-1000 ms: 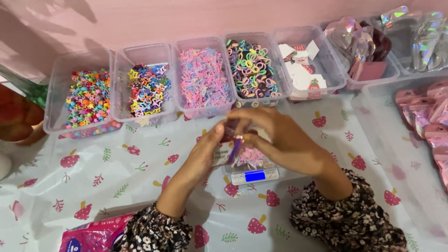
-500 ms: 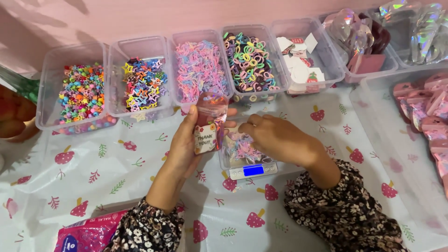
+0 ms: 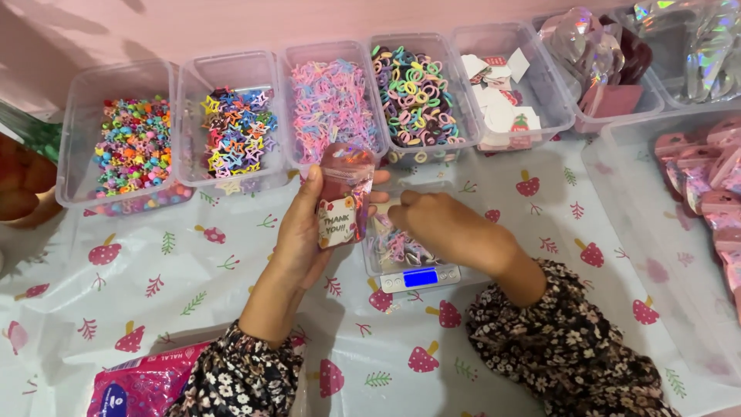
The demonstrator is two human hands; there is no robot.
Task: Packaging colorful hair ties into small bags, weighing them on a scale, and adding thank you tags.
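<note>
- My left hand (image 3: 305, 232) grips a small pink pouch (image 3: 344, 194) at the centre of the frame, thumb across its front — the pouch stands upright, with a white label low on its face.
- My right hand (image 3: 444, 228) is just right of the pouch, fingers curled down into a clear tray (image 3: 373, 259) that sits on a small digital scale (image 3: 419, 278); they touch a heap of pastel clips (image 3: 397, 247) there, but I cannot tell whether they have closed on any.
- The scale's display glows blue, just below my right wrist.
- Along the top of the frame runs a row of clear bins: mixed bright beads (image 3: 133, 145) at upper left, then coloured star clips (image 3: 235, 131), pink and lilac clips (image 3: 333, 104), small hair ties (image 3: 414, 96), and white cards (image 3: 498, 100).
- At upper right, bins hold shiny holographic bags (image 3: 594, 54) — more pink pouches (image 3: 714, 177) lie in a large bin at the right edge.
- The tabletop (image 3: 154, 286) wears a white cloth printed with red strawberries and leaves.
- A pink packet (image 3: 143, 386) lies at the lower left, beside my floral sleeve (image 3: 239, 382).
</note>
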